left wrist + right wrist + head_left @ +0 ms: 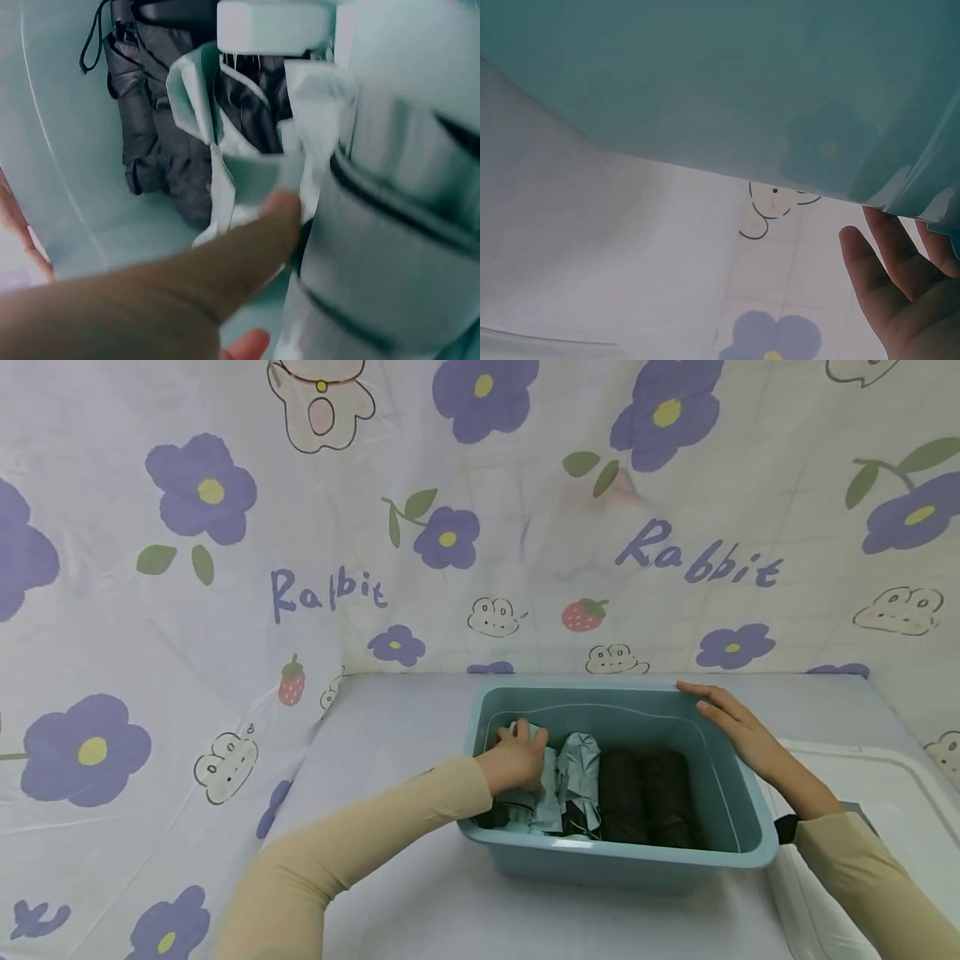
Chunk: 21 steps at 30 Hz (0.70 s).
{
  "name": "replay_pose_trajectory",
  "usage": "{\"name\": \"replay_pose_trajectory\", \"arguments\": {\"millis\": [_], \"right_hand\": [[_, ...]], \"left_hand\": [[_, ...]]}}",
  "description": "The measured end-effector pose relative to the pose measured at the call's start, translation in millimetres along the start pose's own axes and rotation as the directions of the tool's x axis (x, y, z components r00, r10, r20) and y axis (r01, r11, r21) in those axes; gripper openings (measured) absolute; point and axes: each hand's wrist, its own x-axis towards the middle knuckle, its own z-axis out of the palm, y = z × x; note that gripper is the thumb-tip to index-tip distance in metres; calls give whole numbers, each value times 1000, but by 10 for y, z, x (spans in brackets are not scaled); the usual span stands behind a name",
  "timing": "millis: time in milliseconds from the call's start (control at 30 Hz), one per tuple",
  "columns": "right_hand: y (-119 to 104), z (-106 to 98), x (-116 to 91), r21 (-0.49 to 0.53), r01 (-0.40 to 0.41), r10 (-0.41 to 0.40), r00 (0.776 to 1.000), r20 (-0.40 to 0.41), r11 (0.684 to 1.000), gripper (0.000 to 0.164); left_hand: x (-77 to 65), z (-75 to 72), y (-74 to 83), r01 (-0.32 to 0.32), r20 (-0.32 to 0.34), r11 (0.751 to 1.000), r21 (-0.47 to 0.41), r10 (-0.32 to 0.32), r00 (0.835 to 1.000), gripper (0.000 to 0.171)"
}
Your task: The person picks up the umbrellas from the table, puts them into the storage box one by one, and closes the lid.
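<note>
A blue-green plastic bin point(622, 857) holds several folded umbrellas side by side. Inside its left end, my left hand point(517, 760) grips a pale green folded umbrella point(390, 262) with dark bands, fingers curled over it from above. Just right of that hand lies another pale green umbrella point(579, 768) with loose, crumpled cloth. Two black folded umbrellas point(666, 797) fill the middle of the bin. My right hand point(738, 731) rests on the rim at the far right corner, fingers extended; in the right wrist view the fingertips point(850, 236) show beside the bin's outer wall.
A white lid point(877, 777) lies on the table to the right, partly under my right forearm. The bin stands on a pale table cover point(405, 727). Behind and to the left hangs a white curtain point(525, 485) printed with purple flowers.
</note>
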Motion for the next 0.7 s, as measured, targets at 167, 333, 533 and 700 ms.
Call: {"name": "replay_pose_trajectory", "arguments": {"millis": [167,333,533,700], "right_hand": [[15,7,-2,-3,-2,2,1000,1,1000,44],[17,3,6,1,2,-2,1000,1,1000,44],[27,-2,6,0,2,-2,1000,-1,1000,44],[18,1,5,1,2,-2,1000,-6,1000,44]], "left_hand": [[-30,-26,-21,12,34,991,-131,-8,999,80],[-75,-139,-122,-36,37,961,-273,48,998,76],[-89,-293,-329,-158,-27,883,-442,163,986,52],[-145,-374,-483,-309,-156,809,-501,267,951,46]]}}
